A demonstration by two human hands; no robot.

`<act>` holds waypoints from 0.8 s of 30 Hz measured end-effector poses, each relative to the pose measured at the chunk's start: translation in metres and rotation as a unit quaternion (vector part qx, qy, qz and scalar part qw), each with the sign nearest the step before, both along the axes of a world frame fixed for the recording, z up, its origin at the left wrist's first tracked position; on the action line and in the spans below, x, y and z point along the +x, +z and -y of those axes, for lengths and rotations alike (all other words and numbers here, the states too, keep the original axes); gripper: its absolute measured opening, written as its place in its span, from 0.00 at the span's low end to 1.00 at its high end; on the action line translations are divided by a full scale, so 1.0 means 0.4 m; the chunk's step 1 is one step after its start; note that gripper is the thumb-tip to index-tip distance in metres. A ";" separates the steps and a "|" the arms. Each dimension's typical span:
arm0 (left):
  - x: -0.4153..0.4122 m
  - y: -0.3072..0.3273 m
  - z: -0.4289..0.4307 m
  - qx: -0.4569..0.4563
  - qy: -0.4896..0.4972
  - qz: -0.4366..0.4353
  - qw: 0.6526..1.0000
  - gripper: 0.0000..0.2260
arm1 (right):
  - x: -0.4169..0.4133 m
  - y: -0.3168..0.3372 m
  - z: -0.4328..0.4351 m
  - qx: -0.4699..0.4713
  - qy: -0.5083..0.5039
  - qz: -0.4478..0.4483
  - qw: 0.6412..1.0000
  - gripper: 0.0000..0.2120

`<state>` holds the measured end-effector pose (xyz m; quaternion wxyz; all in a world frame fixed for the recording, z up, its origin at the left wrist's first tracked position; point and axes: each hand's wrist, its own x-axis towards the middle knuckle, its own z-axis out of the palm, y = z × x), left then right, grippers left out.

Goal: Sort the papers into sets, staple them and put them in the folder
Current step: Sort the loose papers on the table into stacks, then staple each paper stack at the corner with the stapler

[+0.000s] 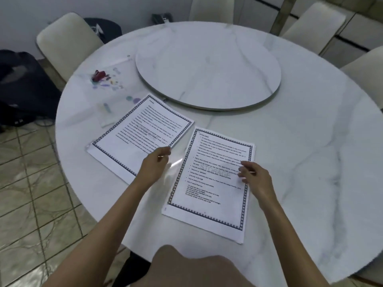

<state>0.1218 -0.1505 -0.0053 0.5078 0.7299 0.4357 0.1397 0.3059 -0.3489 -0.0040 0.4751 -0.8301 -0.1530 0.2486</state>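
One round marble table (290,162) carries one round turntable (207,65) at its middle. Two stacks of printed paper lie on the table: the left stack (143,129) and the right stack (213,189), each showing one bordered top page. One clear sheet (176,163) glints between them. There is one clear zip pouch (116,79) printed with coloured shapes, and one red stapler (99,75) on it. Two hands are over the papers, the left hand (154,166) and the right hand (256,177). Four pale chairs (66,44) stand around the table, two dark bags (22,88) sit beyond its left side, and one small dark object (161,17), too blurred to name, lies past the far rim
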 end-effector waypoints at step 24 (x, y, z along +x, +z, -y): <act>-0.193 -0.007 -0.483 0.111 -0.159 -0.068 0.979 0.15 | -0.243 0.001 -0.474 -0.079 0.078 0.100 0.989 0.15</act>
